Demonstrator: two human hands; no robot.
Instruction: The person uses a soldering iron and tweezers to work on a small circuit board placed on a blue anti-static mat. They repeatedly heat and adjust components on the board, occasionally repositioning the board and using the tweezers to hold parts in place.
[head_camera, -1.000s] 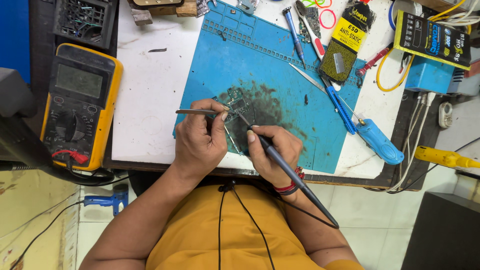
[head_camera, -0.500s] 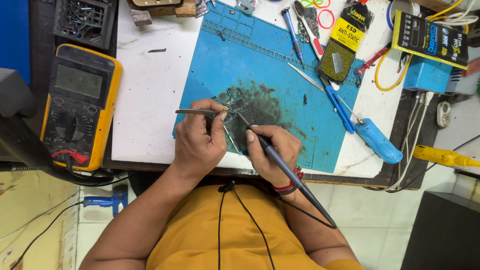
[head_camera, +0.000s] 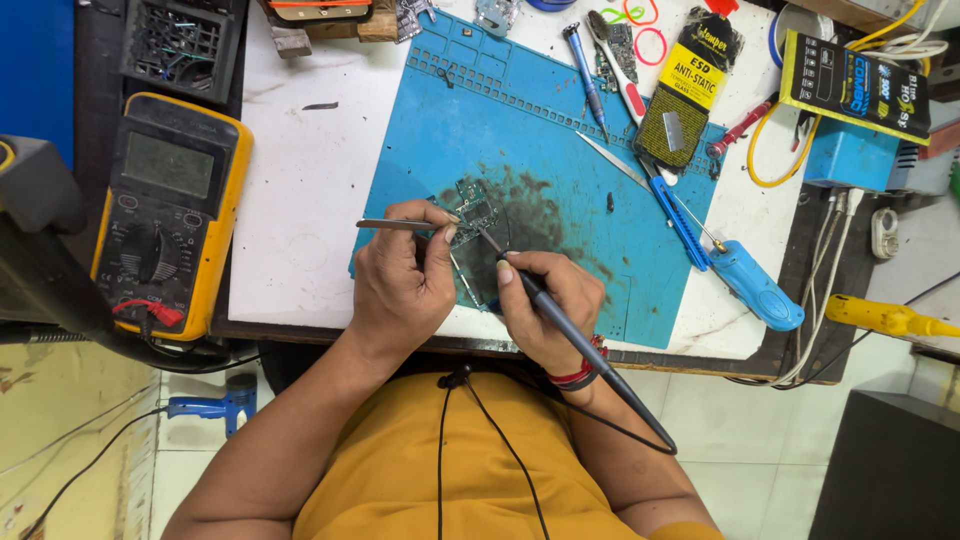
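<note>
- The left hand (head_camera: 400, 285) is pinching tweezers (head_camera: 400, 225), keeping the small circuit board (head_camera: 475, 215) from sliding near the surface's front edge.
- The right hand (head_camera: 545, 310) is gripping a soldering iron (head_camera: 570, 335) like a pencil, so its tip is touching the board.

Single head-worn view, steeply downward and near, over the blue mat (head_camera: 560, 130) and white bench (head_camera: 300, 190).

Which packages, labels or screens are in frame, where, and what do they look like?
Multimeter: left of the white bench, yellow case, dark face, blank grey screen.
Brush package: top of the blue mat, black pouch, yellow label.
Boxed package: top right, black, yellow-edged, lying on a blue box.
</note>
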